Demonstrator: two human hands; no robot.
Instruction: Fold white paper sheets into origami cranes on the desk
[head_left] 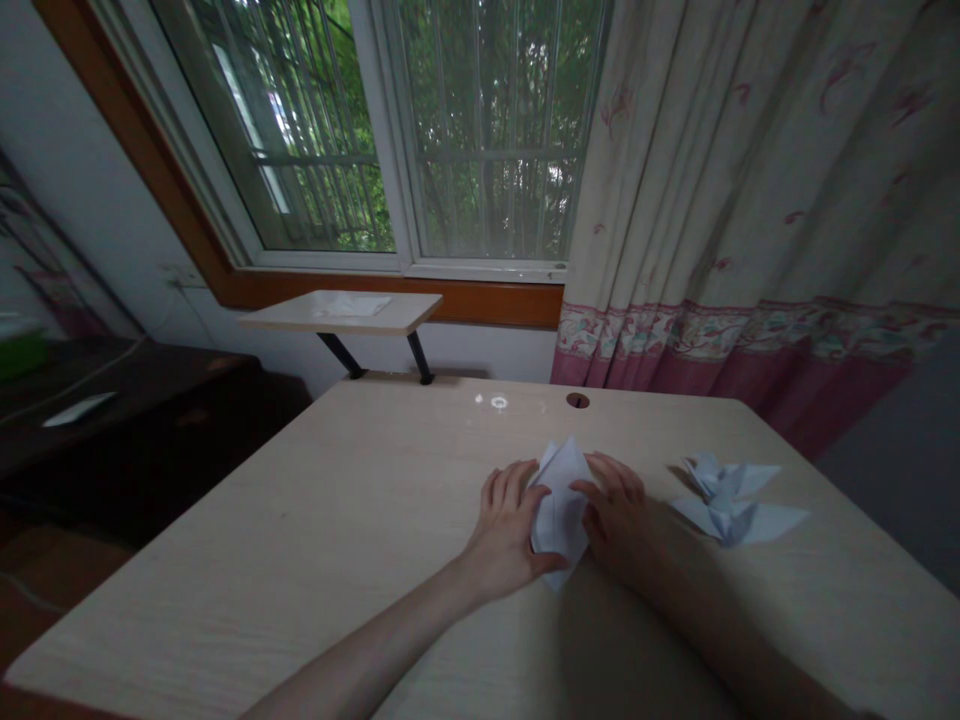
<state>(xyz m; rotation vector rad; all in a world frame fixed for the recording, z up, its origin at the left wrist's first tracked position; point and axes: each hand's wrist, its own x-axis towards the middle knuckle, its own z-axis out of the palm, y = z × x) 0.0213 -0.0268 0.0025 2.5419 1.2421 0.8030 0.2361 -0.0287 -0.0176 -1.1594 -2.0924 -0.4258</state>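
A white sheet of folded paper (561, 505), shaped like a long diamond with pointed ends, lies between my hands on the pale wooden desk (360, 520). My left hand (511, 522) grips its left edge, the thumb lying across the lower part. On the other side my right hand (616, 510) holds the right edge, with thumb and fingers bent around it. Two flaps part at the paper's top. To the right of my right hand sit two folded paper birds (739, 520) with spread wings, close together.
A small raised shelf (300, 312) on black legs stands at the desk's back left, bearing some white paper (352, 304). A round cable hole (577, 401) is near the back edge. Beyond are a window and a floral curtain (675, 200); a dark cabinet (150, 430) stands left.
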